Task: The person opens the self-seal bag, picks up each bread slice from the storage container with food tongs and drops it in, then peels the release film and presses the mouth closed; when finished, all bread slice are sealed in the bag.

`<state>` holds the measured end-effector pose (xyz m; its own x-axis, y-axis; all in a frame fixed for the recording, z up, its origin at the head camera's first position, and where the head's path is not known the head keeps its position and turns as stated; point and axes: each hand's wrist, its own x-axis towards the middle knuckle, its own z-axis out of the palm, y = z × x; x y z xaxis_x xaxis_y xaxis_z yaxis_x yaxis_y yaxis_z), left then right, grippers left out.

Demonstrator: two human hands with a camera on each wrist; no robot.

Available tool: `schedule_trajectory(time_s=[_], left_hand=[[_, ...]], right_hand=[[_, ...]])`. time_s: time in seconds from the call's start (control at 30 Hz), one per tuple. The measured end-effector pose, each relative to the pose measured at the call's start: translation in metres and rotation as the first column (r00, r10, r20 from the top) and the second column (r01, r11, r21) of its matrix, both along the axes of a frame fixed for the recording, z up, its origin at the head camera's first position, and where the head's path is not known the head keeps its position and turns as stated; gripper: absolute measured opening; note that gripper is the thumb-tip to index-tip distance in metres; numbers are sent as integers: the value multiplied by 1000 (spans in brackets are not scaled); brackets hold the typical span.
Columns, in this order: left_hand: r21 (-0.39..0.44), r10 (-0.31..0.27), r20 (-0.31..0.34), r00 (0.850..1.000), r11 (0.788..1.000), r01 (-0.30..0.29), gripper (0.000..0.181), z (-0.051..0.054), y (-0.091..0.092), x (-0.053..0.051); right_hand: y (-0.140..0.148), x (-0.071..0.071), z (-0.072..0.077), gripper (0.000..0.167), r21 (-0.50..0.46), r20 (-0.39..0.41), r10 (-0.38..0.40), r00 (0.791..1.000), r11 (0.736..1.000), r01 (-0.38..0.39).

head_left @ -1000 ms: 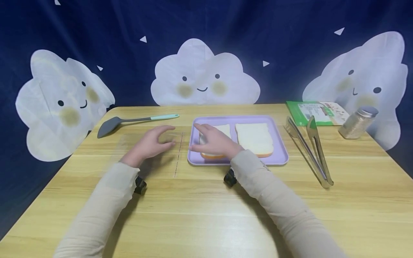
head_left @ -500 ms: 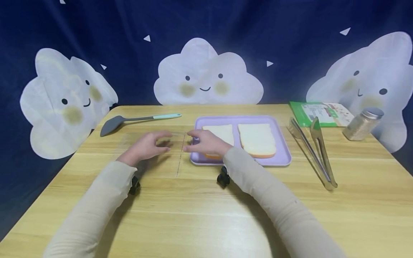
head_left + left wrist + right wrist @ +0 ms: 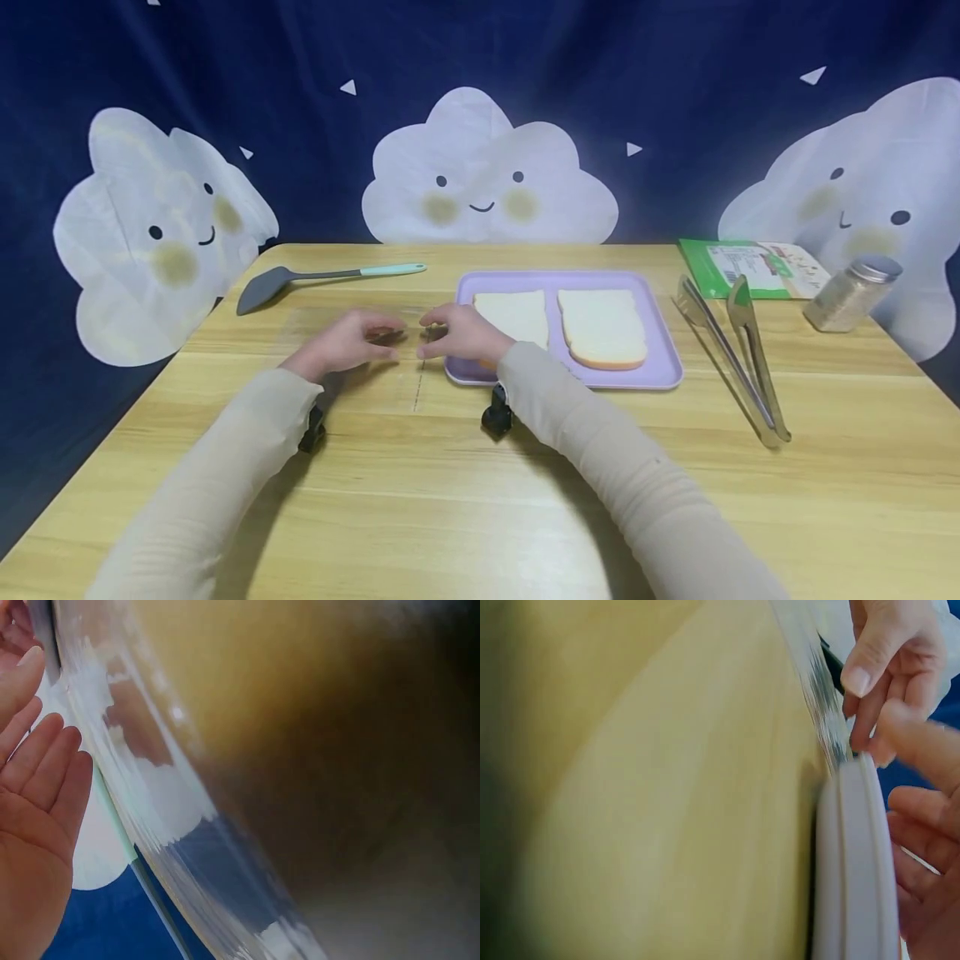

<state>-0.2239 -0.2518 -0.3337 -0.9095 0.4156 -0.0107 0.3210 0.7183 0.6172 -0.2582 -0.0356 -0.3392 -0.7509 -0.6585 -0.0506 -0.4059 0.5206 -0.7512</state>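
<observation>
In the head view my left hand [image 3: 347, 340] hovers over a clear, flat plastic piece [image 3: 386, 392] with a dashed line along its right part. Its fingers are gently bent and nothing shows between them. Facing it, my right hand [image 3: 467, 333] hangs over the left edge of a purple tray [image 3: 663, 367], thumb and fingers apart. A small gap separates the two hands' fingertips. On the tray lie two slices of bread, the left slice [image 3: 517, 312] partly hidden by my right hand and the right slice [image 3: 602, 327] fully visible.
A grey spatula [image 3: 262, 287] with a mint handle lies at the back left. To the right are metal tongs [image 3: 750, 375], a green and white packet [image 3: 750, 267] and a lidded glass jar [image 3: 851, 296]. A dark cloud-print cloth [image 3: 645, 50] hangs behind the table.
My right hand has moved left, off most of the left bread slice, and now nears my left hand. The left hand has shifted only slightly. The view has turned slightly left.
</observation>
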Motion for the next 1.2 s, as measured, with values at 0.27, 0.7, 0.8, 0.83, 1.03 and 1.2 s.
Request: schedule_trajectory(time_s=[0.27,0.7,0.8,0.83,1.03,1.2], left_hand=[[-74,-20,13,1000,997,21,60,-4,5,-6],[-108,-19,146,989,994,35,54,-8,-3,-4],[-95,-28,139,990,995,42,52,-10,-7,-3],[-96,-35,129,991,994,47,51,-11,-9,-3],[-84,-32,106,994,996,41,46,-11,-12,0],[-99,-23,57,998,995,29,33,-9,-7,0]], right_hand=[[-7,-1,-6,46,107,-127,18,992,994,-4],[-16,3,-5,51,289,-191,77,979,957,-18],[-18,3,-5,51,286,-184,74,980,958,-19],[-18,3,-5,51,283,-180,72,981,959,-18],[-17,0,-8,51,276,-173,61,983,961,-11],[-15,0,-9,52,265,-162,46,986,964,-1]])
